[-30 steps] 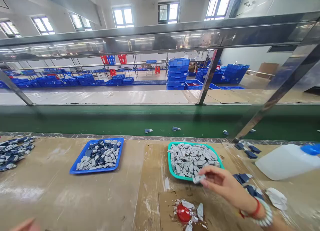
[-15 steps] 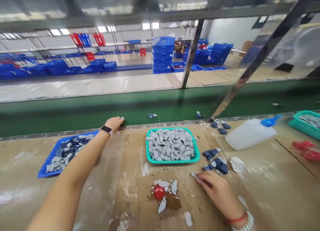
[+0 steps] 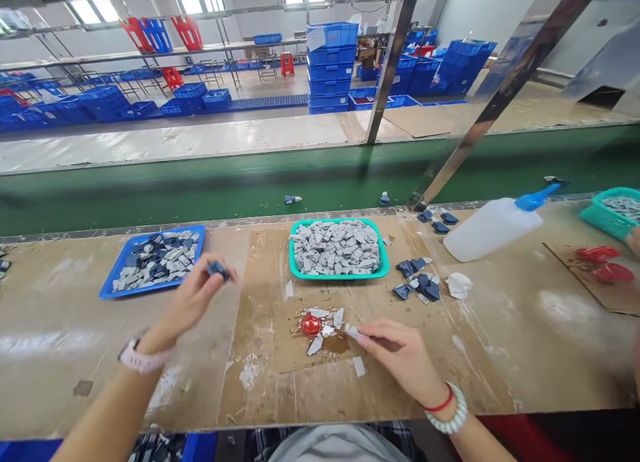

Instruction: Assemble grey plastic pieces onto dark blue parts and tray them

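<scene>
My left hand (image 3: 193,295) is raised over the table beside the blue tray (image 3: 107,285), its fingers closed on a small dark blue piece (image 3: 217,269). My right hand (image 3: 400,352) pinches a light grey flat piece (image 3: 352,331) between thumb and fingertips. This piece is close to a small round dish of red liquid or a red cap (image 3: 311,325); I cannot tell which. Around the red thing lie several loose grey pieces (image 3: 315,345) on a wet brown patch. A green tray (image 3: 295,269) heaped with grey pieces sits behind.
Right of the green tray lie several dark blue pieces (image 3: 427,287) and a crumpled white wad (image 3: 459,285). A white bottle with blue nozzle (image 3: 493,229) rests tilted there. Beyond the table edge runs a green belt (image 3: 225,195). Another person's hand (image 3: 634,241) shows at far right.
My left hand has come back from the green belt's edge toward me, a dark blue piece now visible in it. My right hand has moved left toward the red thing. The view has tilted down.
</scene>
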Demonstrator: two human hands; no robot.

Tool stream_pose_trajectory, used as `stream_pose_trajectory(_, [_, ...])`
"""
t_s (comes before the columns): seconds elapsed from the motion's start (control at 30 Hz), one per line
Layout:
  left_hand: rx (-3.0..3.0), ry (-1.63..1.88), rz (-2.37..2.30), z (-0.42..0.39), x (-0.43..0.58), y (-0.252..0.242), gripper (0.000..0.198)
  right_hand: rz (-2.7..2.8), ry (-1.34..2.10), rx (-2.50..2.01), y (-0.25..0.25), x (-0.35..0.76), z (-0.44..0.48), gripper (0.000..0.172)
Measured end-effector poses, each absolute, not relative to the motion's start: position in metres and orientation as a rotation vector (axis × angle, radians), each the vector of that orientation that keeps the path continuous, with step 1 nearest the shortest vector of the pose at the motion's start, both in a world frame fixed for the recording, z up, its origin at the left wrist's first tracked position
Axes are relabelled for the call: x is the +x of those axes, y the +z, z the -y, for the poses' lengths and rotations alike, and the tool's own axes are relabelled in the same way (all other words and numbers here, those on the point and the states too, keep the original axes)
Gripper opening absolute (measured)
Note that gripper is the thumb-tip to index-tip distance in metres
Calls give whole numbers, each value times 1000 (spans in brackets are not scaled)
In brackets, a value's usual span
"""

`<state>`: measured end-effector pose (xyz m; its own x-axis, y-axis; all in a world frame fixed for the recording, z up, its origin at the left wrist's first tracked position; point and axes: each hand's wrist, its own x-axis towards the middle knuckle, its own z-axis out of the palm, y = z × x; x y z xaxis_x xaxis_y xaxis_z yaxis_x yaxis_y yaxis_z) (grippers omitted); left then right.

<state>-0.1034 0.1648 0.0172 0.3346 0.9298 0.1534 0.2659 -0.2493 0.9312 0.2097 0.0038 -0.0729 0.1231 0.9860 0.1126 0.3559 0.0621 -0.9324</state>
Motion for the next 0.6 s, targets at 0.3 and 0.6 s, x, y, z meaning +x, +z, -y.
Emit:
stream_pose_trajectory(0.3, [1064,1012,-904,-28,-81,-53,24,1949,386,-1400,-85,179,6,27])
stream_pose_trajectory(0.6, [1368,721,-1027,-27,-30,-42,21,1095,1278,-1392,-68,189,-2,28])
